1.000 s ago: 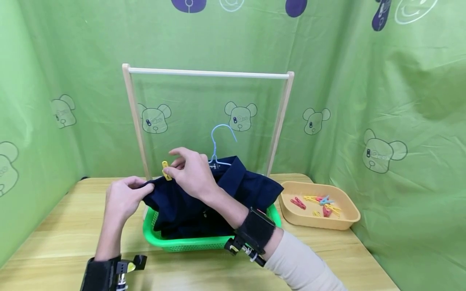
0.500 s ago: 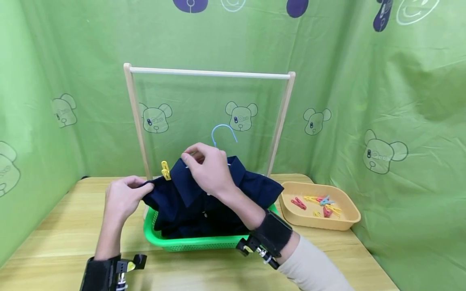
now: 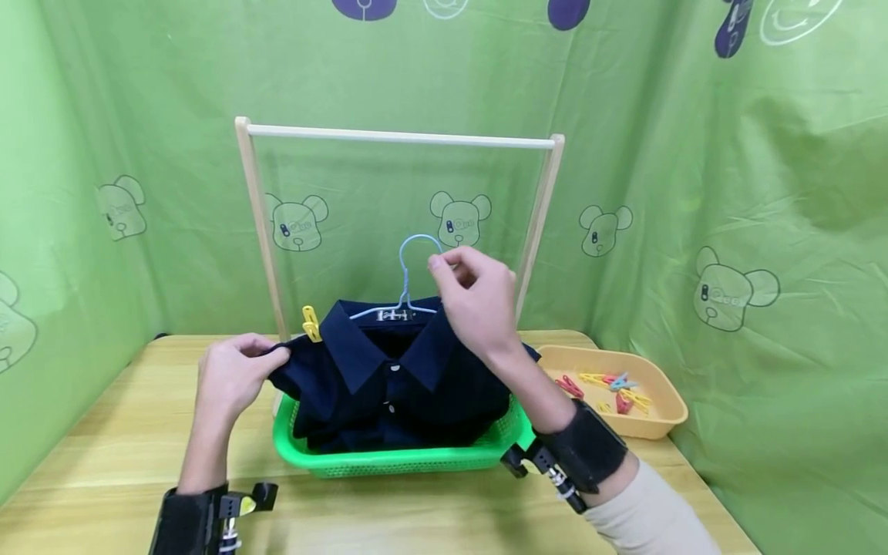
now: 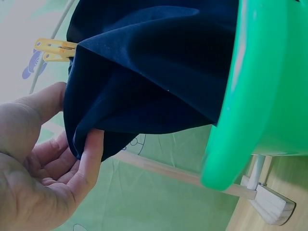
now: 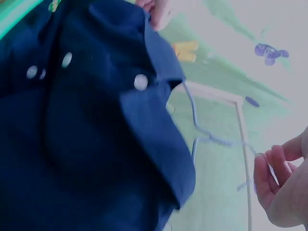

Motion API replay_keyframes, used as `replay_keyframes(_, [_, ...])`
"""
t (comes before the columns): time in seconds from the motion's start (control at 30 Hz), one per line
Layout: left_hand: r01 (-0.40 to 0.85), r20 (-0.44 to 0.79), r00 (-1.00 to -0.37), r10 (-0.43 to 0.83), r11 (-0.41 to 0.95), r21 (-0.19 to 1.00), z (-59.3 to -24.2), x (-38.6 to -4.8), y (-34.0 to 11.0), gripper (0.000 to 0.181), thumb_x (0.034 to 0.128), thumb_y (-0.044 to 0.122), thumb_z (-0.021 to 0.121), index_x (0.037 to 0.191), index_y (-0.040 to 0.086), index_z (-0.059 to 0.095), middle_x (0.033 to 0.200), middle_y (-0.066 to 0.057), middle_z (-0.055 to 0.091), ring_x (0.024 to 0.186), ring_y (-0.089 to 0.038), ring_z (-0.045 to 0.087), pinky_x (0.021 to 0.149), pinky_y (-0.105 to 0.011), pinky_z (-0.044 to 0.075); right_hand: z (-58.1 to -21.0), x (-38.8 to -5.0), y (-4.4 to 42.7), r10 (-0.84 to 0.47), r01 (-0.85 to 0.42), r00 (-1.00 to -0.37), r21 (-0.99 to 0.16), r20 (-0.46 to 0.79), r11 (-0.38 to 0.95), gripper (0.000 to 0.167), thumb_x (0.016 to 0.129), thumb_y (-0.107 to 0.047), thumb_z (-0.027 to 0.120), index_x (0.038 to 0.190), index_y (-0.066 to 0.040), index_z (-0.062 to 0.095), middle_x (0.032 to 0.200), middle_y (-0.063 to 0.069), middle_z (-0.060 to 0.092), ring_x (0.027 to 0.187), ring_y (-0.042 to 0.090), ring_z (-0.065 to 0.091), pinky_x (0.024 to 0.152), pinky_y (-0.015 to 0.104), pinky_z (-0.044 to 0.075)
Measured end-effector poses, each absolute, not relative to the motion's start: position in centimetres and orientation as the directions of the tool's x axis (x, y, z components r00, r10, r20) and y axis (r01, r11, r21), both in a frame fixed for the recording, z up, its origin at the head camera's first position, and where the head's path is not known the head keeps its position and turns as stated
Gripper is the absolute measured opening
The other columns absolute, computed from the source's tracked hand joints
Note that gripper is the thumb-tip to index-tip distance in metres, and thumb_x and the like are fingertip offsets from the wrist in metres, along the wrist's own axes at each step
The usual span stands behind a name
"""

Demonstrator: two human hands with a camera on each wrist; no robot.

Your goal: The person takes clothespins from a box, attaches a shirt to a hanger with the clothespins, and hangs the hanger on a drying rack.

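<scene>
A navy collared shirt (image 3: 416,385) lies in the green basket (image 3: 388,461), with a blue wire hanger (image 3: 405,281) in its neck and the hook standing up. My left hand (image 3: 232,378) pinches the sleeve edge on the left, as the left wrist view (image 4: 53,163) also shows. A yellow clothespin (image 3: 311,324) sits clipped on that shoulder, close to the collar. My right hand (image 3: 479,301) is over the right side of the collar, its fingers loosely curled. Its fingertips overlap the hanger's hook in view; contact is unclear.
Behind the basket rises a wooden rack with a white rod (image 3: 402,136). To the right, an orange tray (image 3: 666,385) holds several red, yellow and blue clothespins. Green curtain (image 3: 784,193) surrounds the wooden table (image 3: 361,516).
My right hand has let go of the yellow clothespin, passed over the collar and moved right to the hook. The left collar flap now lies folded down. The left hand keeps its hold.
</scene>
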State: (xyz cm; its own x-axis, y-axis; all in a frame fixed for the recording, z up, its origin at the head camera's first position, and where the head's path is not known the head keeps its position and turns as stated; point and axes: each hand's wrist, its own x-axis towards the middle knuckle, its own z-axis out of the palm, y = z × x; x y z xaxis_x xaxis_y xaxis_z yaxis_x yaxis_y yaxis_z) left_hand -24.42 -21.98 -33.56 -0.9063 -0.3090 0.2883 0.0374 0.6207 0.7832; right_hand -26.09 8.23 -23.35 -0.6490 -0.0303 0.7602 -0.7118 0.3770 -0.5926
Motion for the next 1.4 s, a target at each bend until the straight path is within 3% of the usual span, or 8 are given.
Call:
replay_keyframes(0.37, [0.029, 0.268, -0.911, -0.313, 0.600, 0.800, -33.6, -24.4, -22.0, 0.032, 0.0854, 0.038, 0.076, 0.097, 0.009, 0.079, 0.095, -0.008, 0.076, 0.084, -0.021, 0.062, 0.065, -0.029, 0.048, -23.6, -28.5, 12.9, 0.125, -0.657, -0.625, -0.605, 0.771, 0.450, 0.015, 0.095, -0.015, 0.068, 0.087, -0.006, 0.077, 0.061, 0.011, 0.064, 0.047, 0.011, 0.051, 0.051, 0.025, 0.042])
replay_keyframes(0.57, [0.034, 0.272, -0.909, -0.317, 0.594, 0.804, -33.7, -24.4, -22.1, 0.031, 0.0851, 0.038, 0.077, 0.097, 0.009, 0.079, 0.095, -0.007, 0.076, 0.085, -0.021, 0.062, 0.066, -0.029, 0.048, -24.6, -29.9, 15.2, 0.181, -0.569, -0.659, -0.641, 0.730, 0.515, 0.018, 0.095, -0.017, 0.067, 0.088, -0.003, 0.076, 0.061, 0.007, 0.063, 0.050, 0.009, 0.052, 0.084, 0.031, 0.043])
replay_keyframes(0.63, [0.031, 0.270, -0.909, -0.318, 0.593, 0.804, -33.7, -24.3, -22.1, 0.031, 0.0849, 0.038, 0.077, 0.096, 0.010, 0.079, 0.095, -0.007, 0.076, 0.085, -0.021, 0.062, 0.066, -0.029, 0.048, -25.1, -30.4, 16.0, 0.198, -0.543, -0.672, -0.656, 0.714, 0.524, 0.018, 0.095, -0.018, 0.066, 0.088, -0.004, 0.076, 0.060, 0.004, 0.062, 0.049, 0.009, 0.052, 0.086, 0.037, 0.044])
replay_keyframes(0.7, [0.027, 0.265, -0.910, -0.319, 0.593, 0.805, -33.7, -24.3, -22.1, 0.031, 0.0847, 0.038, 0.077, 0.096, 0.010, 0.079, 0.094, -0.007, 0.076, 0.085, -0.020, 0.062, 0.065, -0.029, 0.047, -25.5, -30.9, 16.9, 0.213, -0.515, -0.686, -0.672, 0.695, 0.533, 0.019, 0.095, -0.018, 0.066, 0.089, -0.004, 0.076, 0.058, 0.000, 0.061, 0.048, 0.009, 0.052, 0.097, 0.040, 0.040])
replay_keyframes(0.87, [0.018, 0.255, -0.911, -0.324, 0.586, 0.810, -33.6, -24.3, -22.1, 0.032, 0.0842, 0.039, 0.077, 0.097, 0.010, 0.079, 0.094, -0.006, 0.076, 0.084, -0.019, 0.062, 0.065, -0.029, 0.048, -26.5, -31.9, 19.1, 0.241, -0.431, -0.728, -0.701, 0.642, 0.568, 0.022, 0.096, -0.020, 0.065, 0.092, -0.002, 0.076, 0.058, -0.004, 0.058, 0.047, 0.011, 0.050, 0.092, 0.039, 0.041])
replay_keyframes(1.03, [0.009, 0.247, -0.910, -0.334, 0.580, 0.815, -33.4, -24.3, -22.1, 0.033, 0.0837, 0.040, 0.078, 0.097, 0.010, 0.079, 0.093, -0.004, 0.077, 0.083, -0.018, 0.062, 0.065, -0.029, 0.048, -28.0, -33.1, 21.5, 0.254, -0.301, -0.784, -0.704, 0.566, 0.643, 0.023, 0.097, -0.021, 0.062, 0.094, -0.004, 0.077, 0.062, 0.001, 0.060, 0.049, 0.015, 0.050, 0.063, 0.032, 0.044])
replay_keyframes(1.17, [0.013, 0.241, -0.914, -0.325, 0.572, 0.820, -33.4, -24.3, -22.1, 0.034, 0.0838, 0.040, 0.079, 0.098, 0.009, 0.079, 0.092, -0.004, 0.076, 0.083, -0.019, 0.062, 0.066, -0.029, 0.048, -29.5, -34.1, 23.4, 0.264, -0.218, -0.820, -0.703, 0.508, 0.677, 0.024, 0.098, -0.018, 0.060, 0.098, -0.001, 0.076, 0.070, 0.009, 0.067, 0.056, 0.018, 0.056, 0.063, 0.030, 0.045])
replay_keyframes(1.4, [0.025, 0.250, -0.915, -0.318, 0.573, 0.819, -33.5, -24.2, -22.1, 0.036, 0.0838, 0.043, 0.080, 0.097, 0.009, 0.079, 0.093, -0.004, 0.077, 0.086, -0.020, 0.063, 0.068, -0.029, 0.048, -32.2, -35.3, 26.8, 0.268, -0.062, -0.886, -0.670, 0.378, 0.740, 0.030, 0.098, -0.018, 0.054, 0.104, 0.004, 0.074, 0.097, 0.022, 0.073, 0.083, 0.033, 0.065, 0.075, 0.041, 0.051])
